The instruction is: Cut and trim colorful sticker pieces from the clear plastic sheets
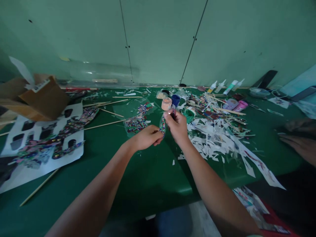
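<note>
Between my two hands is a small multicoloured patterned strip (162, 126). My left hand (148, 136) is closed on its lower end, with thumb and fingers pinched together. My right hand (176, 125) is closed near the strip's upper end, around a slim dark tool (173, 113) whose kind I cannot make out. Just beyond the fingers stand an open pot of peach-coloured paint (166, 104) and a dark blue pot (175, 99). A green pot (189, 115) sits right of my right hand. Multicoloured patterned pieces on clear film (135, 124) lie beyond my left hand.
White paper scraps (209, 141) are heaped at the right, below scissors and sticks. Glue bottles (230, 87) line the wall. A cardboard box (44, 98) and printed sheet (74, 151) are at left. Another person's hand (300, 144) rests at far right.
</note>
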`<action>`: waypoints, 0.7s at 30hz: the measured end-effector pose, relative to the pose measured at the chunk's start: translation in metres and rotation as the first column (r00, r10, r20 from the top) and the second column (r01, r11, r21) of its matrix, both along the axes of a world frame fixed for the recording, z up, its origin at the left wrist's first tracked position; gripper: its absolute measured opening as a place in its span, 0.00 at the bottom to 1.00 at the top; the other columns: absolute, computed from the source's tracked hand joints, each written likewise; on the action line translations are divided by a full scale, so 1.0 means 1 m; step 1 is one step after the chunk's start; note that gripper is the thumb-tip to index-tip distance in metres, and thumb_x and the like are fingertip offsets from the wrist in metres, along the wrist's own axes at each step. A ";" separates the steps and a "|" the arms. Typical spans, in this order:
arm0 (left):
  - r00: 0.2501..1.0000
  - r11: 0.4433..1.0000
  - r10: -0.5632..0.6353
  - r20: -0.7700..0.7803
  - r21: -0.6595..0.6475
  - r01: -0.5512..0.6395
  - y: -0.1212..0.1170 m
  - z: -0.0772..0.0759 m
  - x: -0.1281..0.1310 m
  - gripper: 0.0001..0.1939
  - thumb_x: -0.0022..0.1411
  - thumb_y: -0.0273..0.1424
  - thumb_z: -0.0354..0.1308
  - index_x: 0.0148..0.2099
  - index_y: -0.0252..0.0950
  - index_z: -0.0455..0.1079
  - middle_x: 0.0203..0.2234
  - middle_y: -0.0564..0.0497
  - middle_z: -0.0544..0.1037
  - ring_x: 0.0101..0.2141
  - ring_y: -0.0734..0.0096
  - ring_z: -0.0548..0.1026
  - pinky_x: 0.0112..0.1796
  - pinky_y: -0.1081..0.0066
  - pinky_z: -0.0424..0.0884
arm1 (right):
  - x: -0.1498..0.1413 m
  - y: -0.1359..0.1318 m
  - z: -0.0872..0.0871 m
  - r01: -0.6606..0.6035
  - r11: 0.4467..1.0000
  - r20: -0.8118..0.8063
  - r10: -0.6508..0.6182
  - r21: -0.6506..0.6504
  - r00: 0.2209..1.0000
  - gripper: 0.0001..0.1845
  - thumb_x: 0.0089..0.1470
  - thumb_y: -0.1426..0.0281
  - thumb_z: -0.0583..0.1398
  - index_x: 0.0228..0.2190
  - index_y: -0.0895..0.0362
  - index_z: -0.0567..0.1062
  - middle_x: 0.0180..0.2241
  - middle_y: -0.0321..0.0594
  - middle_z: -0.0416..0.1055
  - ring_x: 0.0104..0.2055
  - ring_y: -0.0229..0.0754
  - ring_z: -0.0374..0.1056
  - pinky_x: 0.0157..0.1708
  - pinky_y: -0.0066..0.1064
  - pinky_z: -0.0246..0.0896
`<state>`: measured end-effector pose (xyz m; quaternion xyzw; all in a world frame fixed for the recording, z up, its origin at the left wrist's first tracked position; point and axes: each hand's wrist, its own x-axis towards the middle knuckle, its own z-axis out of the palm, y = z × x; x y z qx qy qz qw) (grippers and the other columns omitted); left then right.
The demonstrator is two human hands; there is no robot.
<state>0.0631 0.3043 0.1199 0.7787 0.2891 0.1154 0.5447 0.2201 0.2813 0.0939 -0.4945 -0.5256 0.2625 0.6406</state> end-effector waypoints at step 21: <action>0.767 0.880 0.442 0.465 -0.060 -0.471 0.006 -0.008 0.008 0.17 0.66 0.37 0.46 0.25 0.36 0.60 0.17 0.57 0.63 0.19 0.79 0.61 0.22 0.74 0.57 | 0.004 -0.007 -0.003 -0.113 0.979 0.553 0.001 0.167 0.833 0.17 0.61 0.62 0.55 0.47 0.53 0.76 0.41 0.42 0.78 0.43 0.44 0.74 0.41 0.36 0.69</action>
